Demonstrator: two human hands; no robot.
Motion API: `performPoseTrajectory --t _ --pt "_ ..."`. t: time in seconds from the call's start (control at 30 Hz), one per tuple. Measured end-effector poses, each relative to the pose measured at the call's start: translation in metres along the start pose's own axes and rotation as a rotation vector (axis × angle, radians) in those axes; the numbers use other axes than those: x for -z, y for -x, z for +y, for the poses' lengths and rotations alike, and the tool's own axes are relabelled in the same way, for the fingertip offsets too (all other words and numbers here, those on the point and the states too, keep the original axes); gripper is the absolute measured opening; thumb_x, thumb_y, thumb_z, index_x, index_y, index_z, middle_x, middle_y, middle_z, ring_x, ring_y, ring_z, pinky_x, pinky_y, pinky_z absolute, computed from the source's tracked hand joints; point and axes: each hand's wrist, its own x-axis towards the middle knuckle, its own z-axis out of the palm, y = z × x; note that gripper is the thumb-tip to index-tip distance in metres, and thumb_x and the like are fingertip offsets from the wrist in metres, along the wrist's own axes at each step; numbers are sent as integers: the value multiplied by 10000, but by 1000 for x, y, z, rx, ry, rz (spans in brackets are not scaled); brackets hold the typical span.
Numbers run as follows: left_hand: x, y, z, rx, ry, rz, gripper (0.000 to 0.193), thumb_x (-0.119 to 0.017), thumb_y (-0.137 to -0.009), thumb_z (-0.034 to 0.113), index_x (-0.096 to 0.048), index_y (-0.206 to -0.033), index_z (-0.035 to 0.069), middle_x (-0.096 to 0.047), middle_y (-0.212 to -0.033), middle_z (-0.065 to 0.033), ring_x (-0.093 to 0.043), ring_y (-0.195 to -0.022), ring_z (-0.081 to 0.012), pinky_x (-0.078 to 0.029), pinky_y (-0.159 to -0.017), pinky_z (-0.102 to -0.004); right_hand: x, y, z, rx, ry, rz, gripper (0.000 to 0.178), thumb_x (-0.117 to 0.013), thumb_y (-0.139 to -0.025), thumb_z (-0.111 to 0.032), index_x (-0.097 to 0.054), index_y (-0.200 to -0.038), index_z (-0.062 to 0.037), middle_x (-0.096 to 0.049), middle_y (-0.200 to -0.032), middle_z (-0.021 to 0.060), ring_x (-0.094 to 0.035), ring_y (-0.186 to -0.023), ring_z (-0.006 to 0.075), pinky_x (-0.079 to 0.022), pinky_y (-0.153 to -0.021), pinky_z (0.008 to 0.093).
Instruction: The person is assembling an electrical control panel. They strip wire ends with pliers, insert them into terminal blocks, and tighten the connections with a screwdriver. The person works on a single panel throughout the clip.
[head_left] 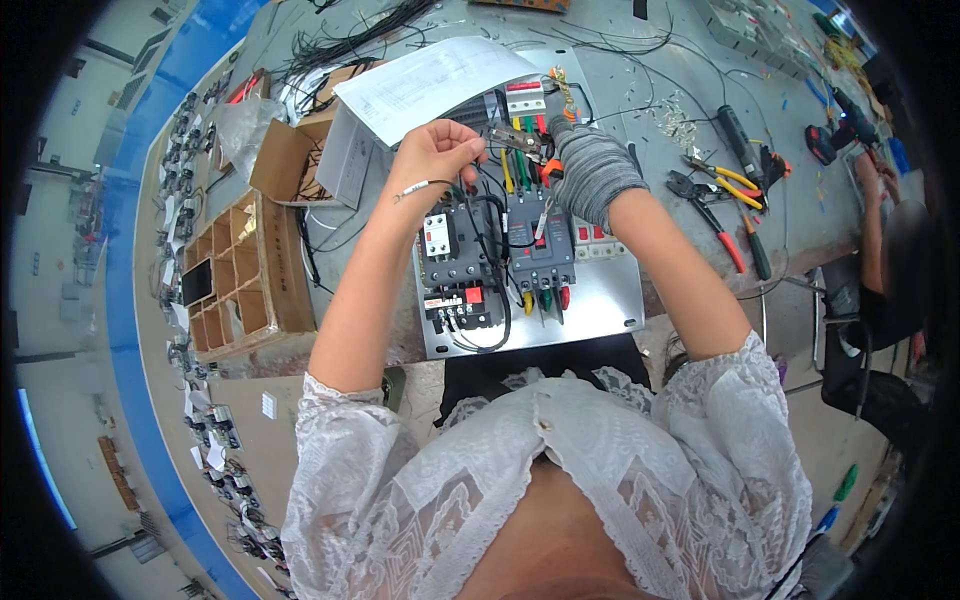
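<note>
My left hand (440, 155) is bare, its thumb and fingertips pinched on a thin black wire (450, 183). One end of this wire, with a white marker sleeve and a small metal terminal, lies across my wrist. A grey striped knit glove covers my right hand (595, 170), which is wrapped round a hand tool (515, 138) with a metal head and orange on its handle. The tool's head comes close to my left fingertips; whether they touch is unclear. Beneath both hands is a metal mounting plate (600, 300) carrying a contactor (437, 237) and a circuit breaker (541, 245).
Paper sheets (430, 85) lean over the plate's far left. To the left are an open cardboard box (285, 165) and a divided wooden tray (245, 270). Pliers (735, 185), cutters (708, 215) and loose wires lie at right. Another person's hand (872, 175) is beside a drill (840, 130).
</note>
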Motion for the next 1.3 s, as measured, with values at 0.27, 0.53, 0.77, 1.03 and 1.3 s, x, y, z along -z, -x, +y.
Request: performPoseTrajectory --t 0.27,0.53,0.77,1.03,1.3 --pt "-3 1 -14 -19 -7 68 107 -656 -797 100 -620 -850 15 -641 -723 -53 -611 -558 -128 -479 -514 -255 -8 10 -6 9 -183 10 597 -640 -735 -121 -387 -1265 -15 -601 -1033 252 -598 -956 400 -492 -821 459" --pt "2 -1 -20 -30 170 -65 87 -611 -878 99 -595 -907 18 -657 -793 -35 -618 -628 -70 -441 -505 -187 -12 9 -15 -52 -143 52 518 -672 -688 -117 -495 -1167 -27 -609 -1033 231 -600 -958 394 -498 -817 434" --pt "-1 -1 -20 -12 104 -114 101 -633 -837 104 -633 -899 23 -659 -758 -23 -629 -627 -75 -422 -498 -198 -44 -2 6 -32 -181 56 395 -670 -718 -144 -526 -1064 -19 -616 -859 212 -610 -862 379 -485 -698 406" --pt "0 0 -21 -5 202 -147 90 -643 -848 112 -633 -860 23 -647 -693 -28 -576 -559 -63 -411 -479 -193 -32 1 -1 8 -123 92 442 -683 -698 -141 -501 -1090 -50 -625 -902 206 -615 -844 391 -496 -703 433" --pt "0 3 -23 -33 196 -106 90 -628 -831 83 -633 -766 20 -643 -648 -56 -599 -548 -85 -430 -477 -204 -41 -4 -5 62 -98 138 382 -665 -730 -121 -502 -1065 -40 -614 -835 171 -596 -774 357 -484 -666 395"
